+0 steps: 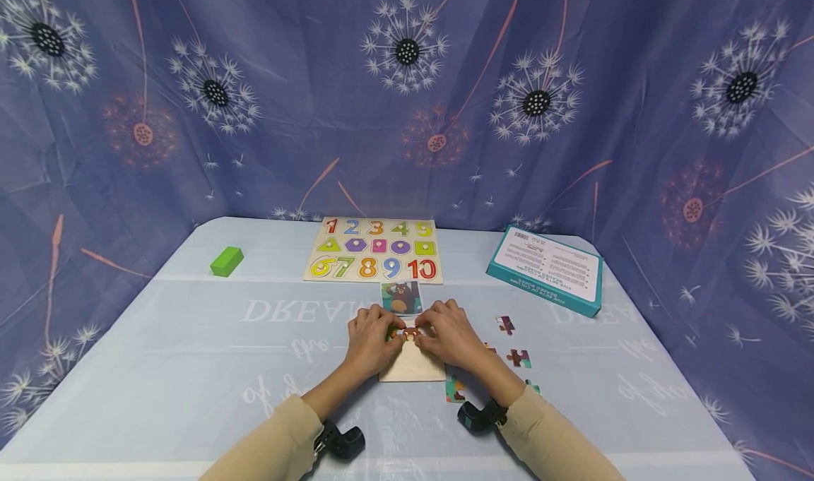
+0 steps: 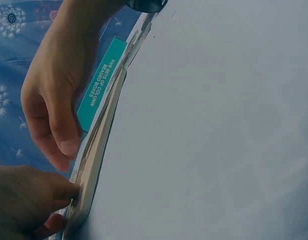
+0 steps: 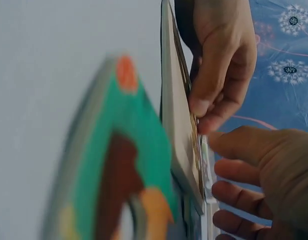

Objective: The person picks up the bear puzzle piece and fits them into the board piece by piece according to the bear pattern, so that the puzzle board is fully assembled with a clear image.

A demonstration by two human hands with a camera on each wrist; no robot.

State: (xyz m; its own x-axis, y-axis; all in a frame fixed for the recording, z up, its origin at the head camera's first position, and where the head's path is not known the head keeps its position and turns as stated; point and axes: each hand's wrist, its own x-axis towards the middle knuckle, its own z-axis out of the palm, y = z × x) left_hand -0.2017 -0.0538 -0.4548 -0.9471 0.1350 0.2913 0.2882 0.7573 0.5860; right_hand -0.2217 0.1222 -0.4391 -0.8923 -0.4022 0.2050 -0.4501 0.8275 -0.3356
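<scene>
A pale wooden puzzle board (image 1: 412, 365) lies in front of me, with brown bear-face puzzle pieces (image 1: 411, 333) along its far part. From the left, my left hand (image 1: 372, 341) reaches over the board's far corner, thumb and forefinger pinching a puzzle piece at the edge. My right hand (image 1: 450, 333) comes in from the other side, its thumb and fingertips touching the pieces; in the right wrist view its other fingers (image 3: 238, 197) are spread and loosely bent. Just beyond the hands lies a bear picture card (image 1: 400, 297). The fingers partly hide the pieces.
Loose puzzle pieces (image 1: 518, 358) lie to the right, one piece (image 1: 455, 389) close by the board's near right corner. Farther back are a number-and-shape board (image 1: 375, 251) and a teal box (image 1: 545, 269). A green block (image 1: 226, 261) sits at the left.
</scene>
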